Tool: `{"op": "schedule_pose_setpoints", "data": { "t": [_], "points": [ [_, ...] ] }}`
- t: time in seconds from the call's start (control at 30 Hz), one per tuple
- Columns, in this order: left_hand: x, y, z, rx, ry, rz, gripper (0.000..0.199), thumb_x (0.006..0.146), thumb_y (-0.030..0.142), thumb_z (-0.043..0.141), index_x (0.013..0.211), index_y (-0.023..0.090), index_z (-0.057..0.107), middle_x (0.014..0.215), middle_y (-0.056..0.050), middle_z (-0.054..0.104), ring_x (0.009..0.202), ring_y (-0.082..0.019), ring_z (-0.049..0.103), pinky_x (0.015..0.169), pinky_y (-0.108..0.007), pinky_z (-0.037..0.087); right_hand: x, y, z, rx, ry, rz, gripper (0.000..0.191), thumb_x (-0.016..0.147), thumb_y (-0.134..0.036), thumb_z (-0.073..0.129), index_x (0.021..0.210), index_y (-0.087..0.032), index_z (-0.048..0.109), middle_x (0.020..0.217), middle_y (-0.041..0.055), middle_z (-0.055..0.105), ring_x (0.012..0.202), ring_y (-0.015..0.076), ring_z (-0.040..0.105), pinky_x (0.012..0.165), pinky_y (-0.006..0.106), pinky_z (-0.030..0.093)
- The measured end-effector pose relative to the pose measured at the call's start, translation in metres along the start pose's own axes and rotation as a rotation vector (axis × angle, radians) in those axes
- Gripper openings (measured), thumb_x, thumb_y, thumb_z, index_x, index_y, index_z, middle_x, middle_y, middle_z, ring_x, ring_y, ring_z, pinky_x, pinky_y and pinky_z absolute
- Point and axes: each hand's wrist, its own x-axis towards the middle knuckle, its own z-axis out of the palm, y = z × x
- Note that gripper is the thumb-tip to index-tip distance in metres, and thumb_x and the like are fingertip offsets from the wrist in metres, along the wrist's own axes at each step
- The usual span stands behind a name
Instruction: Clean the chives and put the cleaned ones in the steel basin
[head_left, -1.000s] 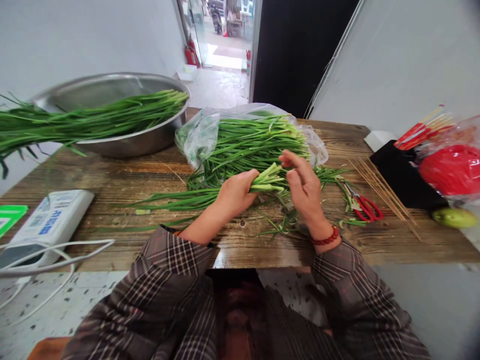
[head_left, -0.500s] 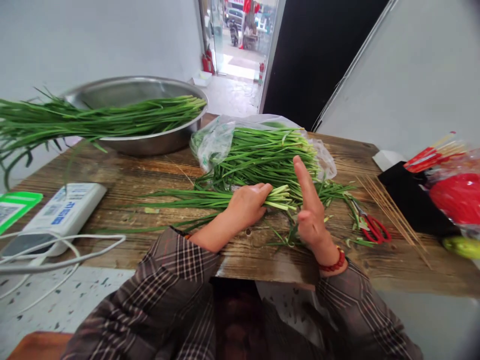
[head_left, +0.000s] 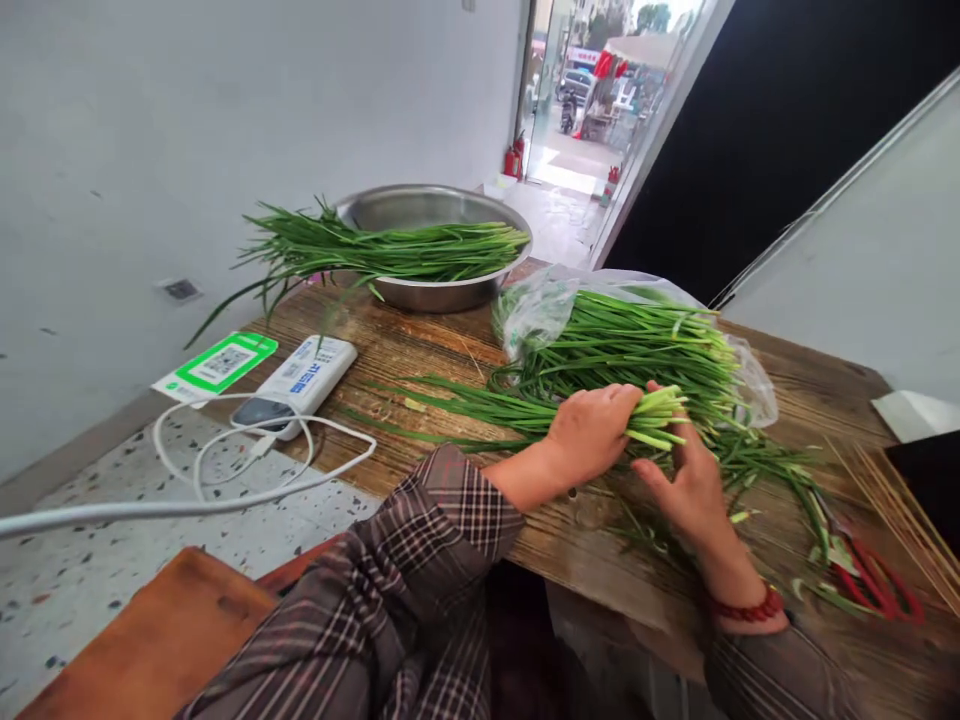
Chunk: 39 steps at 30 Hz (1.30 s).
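My left hand [head_left: 592, 432] is closed around a bunch of garlic chives [head_left: 480, 405], whose pale stem ends stick out on the right and whose green leaves trail left over the wooden table. Beside those stem ends is my right hand [head_left: 690, 475], its thumb apart from the fingers and nothing gripped; some fingertips pass behind the stems. A larger heap of garlic chives [head_left: 637, 340] lies just beyond, on an opened clear plastic bag [head_left: 540, 318]. Loose leaf scraps [head_left: 757, 455] are strewn right of my right hand.
A steel basin [head_left: 450, 296] with more chives stands at the back left. Red-handled scissors [head_left: 877, 585] and thin wooden sticks [head_left: 896, 500] lie to the right. At the left are a white power device [head_left: 307, 375], its cable [head_left: 262, 505] and a green-framed code card [head_left: 225, 362].
My view has swung left. My right hand has come from upright and apart to the stem ends of the held bunch. My left hand keeps its hold.
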Motion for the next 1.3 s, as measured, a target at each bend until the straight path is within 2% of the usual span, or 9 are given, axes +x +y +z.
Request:
{"op": "schedule_pose_setpoints", "data": {
  "t": [0.13, 0.23, 0.33, 0.47, 0.63, 0.83, 1.0, 1.1, 1.3],
  "points": [
    [-0.002, 0.006, 0.007, 0.083, 0.003, 0.064, 0.042, 0.098, 0.020, 0.037, 0.140, 0.014, 0.033, 0.105, -0.006, 0.071, 0.091, -0.016, 0.069, 0.074, -0.029, 0.050, -0.005, -0.006, 0.016, 0.049, -0.004, 0.097, 0.068, 0.077, -0.069, 0.059, 0.127, -0.022, 0.060, 0.134, 0.0133, 0.061, 0.129, 0.0340, 0.052, 0.111, 0.057, 0.036],
    [-0.004, 0.008, 0.011, 0.136, 0.057, 0.124, 0.053, 0.100, 0.020, 0.033, 0.150, 0.011, 0.017, 0.108, -0.008, 0.070, 0.093, -0.015, 0.067, 0.075, -0.028, 0.049, -0.001, -0.030, 0.030, 0.339, 0.084, 0.277, 0.066, 0.077, -0.066, 0.061, 0.128, -0.025, 0.059, 0.135, 0.0104, 0.060, 0.131, 0.0287, 0.051, 0.114, 0.053, 0.035],
    [-0.005, 0.008, 0.014, 0.131, 0.119, 0.161, 0.050, 0.102, 0.022, 0.028, 0.150, 0.010, 0.020, 0.110, -0.008, 0.070, 0.093, -0.015, 0.066, 0.078, -0.030, 0.048, 0.009, -0.056, 0.045, 0.626, 0.209, 0.422, 0.055, 0.089, -0.064, 0.042, 0.130, -0.030, 0.056, 0.138, 0.0048, 0.058, 0.129, 0.0208, 0.054, 0.114, 0.048, 0.037],
    [-0.006, 0.007, 0.012, 0.102, 0.186, 0.184, 0.049, 0.103, 0.022, 0.025, 0.149, 0.008, 0.023, 0.109, -0.009, 0.069, 0.097, -0.018, 0.066, 0.078, -0.033, 0.047, 0.021, -0.067, 0.055, 0.834, 0.311, 0.572, 0.051, 0.090, -0.064, 0.042, 0.119, -0.029, 0.064, 0.134, 0.0022, 0.061, 0.123, 0.0182, 0.058, 0.112, 0.043, 0.040],
    [-0.004, 0.001, 0.002, 0.068, 0.217, 0.122, 0.055, 0.100, 0.019, 0.030, 0.152, 0.011, 0.015, 0.104, -0.008, 0.070, 0.094, -0.018, 0.067, 0.077, -0.032, 0.045, 0.031, -0.068, 0.042, 0.629, 0.409, 0.312, 0.036, 0.096, -0.048, 0.042, 0.104, -0.022, 0.067, 0.119, 0.0052, 0.069, 0.115, 0.0176, 0.061, 0.107, 0.044, 0.043],
    [0.005, -0.023, -0.010, 0.047, 0.221, 0.062, 0.061, 0.089, 0.014, 0.044, 0.148, 0.015, 0.028, 0.104, -0.008, 0.069, 0.098, -0.019, 0.065, 0.083, -0.033, 0.043, 0.051, -0.108, -0.008, 0.655, 0.506, 0.114, 0.031, 0.094, -0.043, 0.052, 0.073, -0.022, 0.056, 0.072, -0.0034, 0.060, 0.086, 0.0164, 0.067, 0.100, 0.046, 0.047],
    [0.013, -0.049, -0.017, -0.042, 0.230, -0.125, 0.039, 0.085, 0.008, 0.046, 0.120, 0.020, 0.058, 0.111, -0.010, 0.069, 0.105, -0.022, 0.062, 0.089, -0.037, 0.041, 0.067, -0.139, -0.067, 0.678, 0.664, -0.025, 0.034, 0.090, -0.047, 0.058, 0.068, -0.021, 0.051, 0.064, -0.0057, 0.048, 0.069, 0.0132, 0.061, 0.095, 0.043, 0.051],
    [0.017, -0.065, -0.016, -0.107, 0.275, -0.157, 0.043, 0.084, 0.008, 0.046, 0.123, 0.022, 0.059, 0.118, -0.009, 0.068, 0.113, -0.024, 0.060, 0.095, -0.038, 0.039, 0.076, -0.140, -0.110, 0.648, 0.734, -0.064, 0.037, 0.090, -0.050, 0.057, 0.068, -0.021, 0.050, 0.064, -0.0054, 0.047, 0.068, 0.0128, 0.060, 0.092, 0.044, 0.052],
    [0.026, -0.087, -0.010, -0.354, 0.297, -0.442, 0.036, 0.088, 0.014, 0.045, 0.119, 0.020, 0.061, 0.109, -0.006, 0.073, 0.101, -0.020, 0.065, 0.085, -0.029, 0.045, 0.092, -0.119, -0.204, 0.561, 0.960, -0.201, 0.047, 0.090, -0.062, 0.043, 0.064, -0.023, 0.041, 0.061, -0.0050, 0.041, 0.063, 0.0115, 0.059, 0.083, 0.044, 0.053]
  ]
}}
